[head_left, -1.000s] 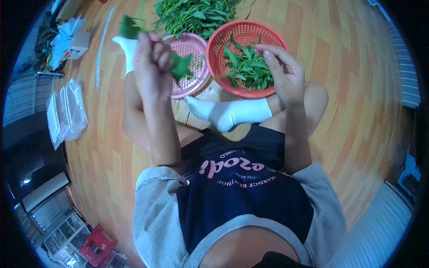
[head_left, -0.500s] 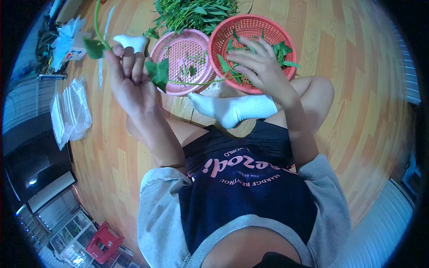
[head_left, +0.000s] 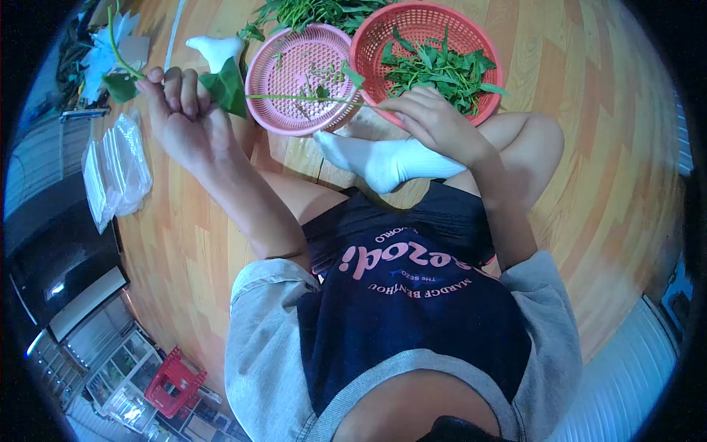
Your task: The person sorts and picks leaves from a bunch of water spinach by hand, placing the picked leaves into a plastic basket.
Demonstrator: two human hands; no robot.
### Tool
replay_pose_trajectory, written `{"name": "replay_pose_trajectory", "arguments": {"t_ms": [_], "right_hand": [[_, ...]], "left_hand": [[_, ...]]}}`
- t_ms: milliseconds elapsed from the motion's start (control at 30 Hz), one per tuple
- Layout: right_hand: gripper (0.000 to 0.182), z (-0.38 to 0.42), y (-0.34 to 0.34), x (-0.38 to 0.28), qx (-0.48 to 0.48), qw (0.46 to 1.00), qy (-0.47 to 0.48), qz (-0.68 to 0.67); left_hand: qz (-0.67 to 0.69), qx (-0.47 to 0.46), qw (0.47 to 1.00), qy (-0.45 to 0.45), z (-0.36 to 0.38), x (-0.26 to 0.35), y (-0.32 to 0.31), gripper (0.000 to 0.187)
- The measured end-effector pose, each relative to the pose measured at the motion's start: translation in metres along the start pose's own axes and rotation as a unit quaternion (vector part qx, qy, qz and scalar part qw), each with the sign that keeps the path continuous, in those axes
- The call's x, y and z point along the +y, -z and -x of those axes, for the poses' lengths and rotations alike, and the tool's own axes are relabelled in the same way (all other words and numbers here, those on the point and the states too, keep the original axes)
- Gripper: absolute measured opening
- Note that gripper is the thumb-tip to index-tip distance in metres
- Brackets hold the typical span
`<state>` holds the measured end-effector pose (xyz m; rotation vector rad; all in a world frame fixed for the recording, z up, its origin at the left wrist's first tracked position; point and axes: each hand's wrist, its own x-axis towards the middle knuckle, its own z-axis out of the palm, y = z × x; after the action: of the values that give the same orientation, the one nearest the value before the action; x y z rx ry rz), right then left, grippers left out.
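Observation:
My left hand is raised at the left, fingers curled round a long water spinach stem with broad green leaves. Part of the stem sticks up beyond my fingers. Its other end stretches across to my right hand, which pinches it beside the red basket. Picked green leaves lie heaped in that basket. Under the stretched stem stands a pink basket, holding a few short scraps of stem and leaf.
A pile of leafy greens lies behind the baskets. My white-socked foot is in front of them, and another white sock shows at the left. Clear plastic bags lie on the wooden floor. A red stool stands at lower left.
My right hand has come down out of the red basket toward its near edge, uncovering the leaves there, and now pinches the stem. My left hand has moved left and the stem looks straighter.

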<state>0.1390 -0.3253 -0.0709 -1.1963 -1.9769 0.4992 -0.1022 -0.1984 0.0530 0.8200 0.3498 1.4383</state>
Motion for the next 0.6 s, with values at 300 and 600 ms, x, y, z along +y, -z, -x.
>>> {"name": "replay_pose_trajectory", "arguments": {"t_ms": [300,600], "right_hand": [[0.023,0.017,0.006,0.071,0.052,0.987,-0.087,0.122],[0.040,-0.033,0.022,0.011,0.306,0.938,-0.026,0.162]], "left_hand": [[-0.005,-0.001,1.000,-0.004,0.003,-0.026,-0.011,0.024],[-0.020,0.015,1.000,0.013,-0.002,-0.058,-0.027,0.027]]}}
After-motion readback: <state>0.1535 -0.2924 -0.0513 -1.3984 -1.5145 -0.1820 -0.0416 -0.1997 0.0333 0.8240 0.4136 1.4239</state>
